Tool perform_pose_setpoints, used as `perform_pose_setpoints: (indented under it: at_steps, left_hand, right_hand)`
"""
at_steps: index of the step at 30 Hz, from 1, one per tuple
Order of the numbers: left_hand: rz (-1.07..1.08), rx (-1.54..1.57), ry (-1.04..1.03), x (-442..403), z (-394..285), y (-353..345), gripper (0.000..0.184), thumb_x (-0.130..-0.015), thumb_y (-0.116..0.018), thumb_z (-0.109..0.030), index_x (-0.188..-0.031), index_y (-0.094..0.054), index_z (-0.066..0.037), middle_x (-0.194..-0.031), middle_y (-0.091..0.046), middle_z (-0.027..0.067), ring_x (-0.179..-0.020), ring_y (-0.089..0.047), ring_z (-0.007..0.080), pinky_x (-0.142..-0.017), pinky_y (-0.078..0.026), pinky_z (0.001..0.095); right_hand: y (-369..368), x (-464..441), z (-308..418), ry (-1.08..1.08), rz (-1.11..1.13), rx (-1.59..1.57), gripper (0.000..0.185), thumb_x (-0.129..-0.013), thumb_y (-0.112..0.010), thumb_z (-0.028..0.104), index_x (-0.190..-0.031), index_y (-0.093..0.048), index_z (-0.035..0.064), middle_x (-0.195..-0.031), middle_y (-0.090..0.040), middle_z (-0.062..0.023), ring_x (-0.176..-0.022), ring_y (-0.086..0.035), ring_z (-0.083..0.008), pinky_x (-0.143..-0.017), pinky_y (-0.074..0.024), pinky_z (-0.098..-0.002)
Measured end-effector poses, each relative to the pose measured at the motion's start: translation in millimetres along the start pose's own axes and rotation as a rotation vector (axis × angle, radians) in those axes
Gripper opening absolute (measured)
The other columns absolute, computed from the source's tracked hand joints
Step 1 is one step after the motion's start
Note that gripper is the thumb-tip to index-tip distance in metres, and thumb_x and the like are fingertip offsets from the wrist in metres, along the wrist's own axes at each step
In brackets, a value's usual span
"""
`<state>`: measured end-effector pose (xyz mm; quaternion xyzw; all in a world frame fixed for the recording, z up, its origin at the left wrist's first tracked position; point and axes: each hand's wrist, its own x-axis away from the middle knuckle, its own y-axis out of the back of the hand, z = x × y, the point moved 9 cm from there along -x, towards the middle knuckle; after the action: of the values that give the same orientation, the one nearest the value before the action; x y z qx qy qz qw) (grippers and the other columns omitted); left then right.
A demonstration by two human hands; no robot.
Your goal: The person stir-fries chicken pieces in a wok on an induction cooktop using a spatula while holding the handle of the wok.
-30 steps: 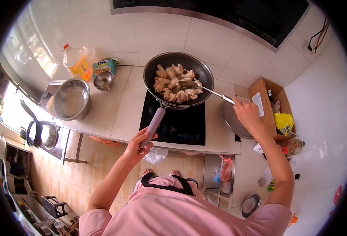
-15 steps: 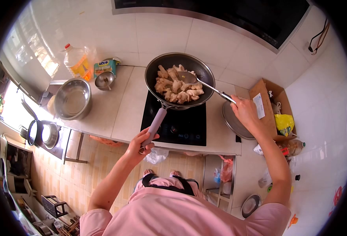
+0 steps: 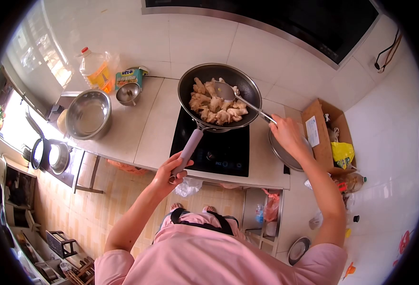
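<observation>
My left hand is wrapped round the lilac handle of a dark frying pan, which sits over a black induction cooktop. Pale, lightly browned chicken pieces fill the middle of the pan. Closed on the handle of a metal spatula, my right hand is off the pan's right side. The spatula's broad head rests among the chicken at the far side of the heap. Beneath my right hand, a round lid lies on the counter.
On the left of the counter stand a large steel bowl, a small metal bowl, an oil bottle and a green packet. A cardboard box stands at the right. Tiled wall rises behind the pan.
My right hand has shifted slightly left, and the spatula's head has moved and tilted among the chicken. My left hand keeps its hold on the pan handle. The view has shifted a little.
</observation>
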<state>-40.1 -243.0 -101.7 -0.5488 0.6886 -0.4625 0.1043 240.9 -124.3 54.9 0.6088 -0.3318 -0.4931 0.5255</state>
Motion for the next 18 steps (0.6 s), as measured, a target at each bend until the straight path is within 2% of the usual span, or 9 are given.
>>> perform_pose_setpoints:
  at_steps: [2, 5, 8, 9, 12, 15, 18]
  left_hand:
    - [-0.023, 0.004, -0.007, 2, -2, -3, 0.046, -0.092, -0.050, -0.018, -0.134, -0.033, -0.007, -0.100, -0.055, 0.0095, -0.055, -0.037, 0.0058, -0.038, -0.027, 0.0143]
    - [-0.014, 0.002, -0.006, 1, -1, -2, 0.047, -0.092, -0.050, -0.018, -0.134, -0.033, -0.007, -0.100, -0.055, 0.0097, -0.056, -0.038, 0.0058, -0.038, -0.028, 0.0143]
    - [-0.019, 0.008, -0.008, 2, -1, -4, 0.046, -0.092, -0.050, -0.019, -0.134, -0.033, -0.007, -0.100, -0.056, 0.0096, -0.056, -0.038, 0.0058, -0.038, -0.028, 0.0143]
    - [-0.013, 0.009, -0.008, 2, 0, -4, 0.046, -0.092, -0.050, -0.019, -0.134, -0.033, -0.007, -0.100, -0.056, 0.0096, -0.055, -0.038, 0.0059, -0.038, -0.028, 0.0143]
    - [-0.007, 0.008, -0.007, 1, -2, -2, 0.046, -0.092, -0.050, -0.019, -0.134, -0.034, -0.007, -0.100, -0.057, 0.0094, -0.055, -0.039, 0.0060, -0.038, -0.027, 0.0143]
    - [-0.015, 0.009, 0.000, 0, 0, -2, 0.046, -0.092, -0.050, -0.019, -0.133, -0.034, -0.008, -0.100, -0.057, 0.0092, -0.055, -0.039, 0.0061, -0.038, -0.027, 0.0143]
    - [-0.018, 0.008, 0.003, 0, 0, 0, 0.046, -0.092, -0.050, -0.020, -0.133, -0.034, -0.008, -0.100, -0.057, 0.0093, -0.054, -0.039, 0.0061, -0.038, -0.026, 0.0145]
  right_hand:
    - [-18, -4, -3, 0.054, -0.010, -0.070, 0.013, -0.079, -0.057, 0.014, -0.083, -0.058, 0.0018, -0.062, -0.058, -0.0200, -0.059, -0.058, -0.0384, -0.059, -0.0455, -0.0472]
    - [-29, -14, -15, -0.097, 0.229, -0.333, 0.015, -0.081, -0.056, 0.015, -0.078, -0.057, 0.0004, -0.060, -0.059, -0.0172, -0.049, -0.057, -0.0293, -0.048, -0.0438, -0.0402]
    - [-51, 1, -31, -0.471, 0.561, -0.728, 0.019, -0.084, -0.054, 0.017, -0.073, -0.056, 0.0012, -0.058, -0.056, -0.0087, -0.043, -0.049, -0.0140, -0.038, -0.0344, -0.0289]
    - [-56, 9, -28, -0.519, 0.576, -0.906, 0.021, -0.087, -0.054, 0.019, -0.073, -0.055, 0.0034, -0.058, -0.050, -0.0012, -0.043, -0.038, -0.0037, -0.035, -0.0237, -0.0204]
    - [-77, 23, -37, -0.686, 0.586, -1.164, 0.019, -0.087, -0.053, 0.018, -0.074, -0.053, 0.0042, -0.058, -0.048, -0.0004, -0.042, -0.034, -0.0029, -0.035, -0.0226, -0.0201]
    - [-71, 30, -38, -0.658, 0.538, -1.175, 0.016, -0.088, -0.053, 0.017, -0.077, -0.053, 0.0058, -0.059, -0.048, 0.0002, -0.042, -0.032, -0.0012, -0.036, -0.0217, -0.0186]
    - [-55, 28, -40, -0.649, 0.430, -1.096, 0.019, -0.088, -0.053, 0.019, -0.076, -0.054, 0.0049, -0.057, -0.049, 0.0016, -0.043, -0.035, -0.0013, -0.037, -0.0259, -0.0197]
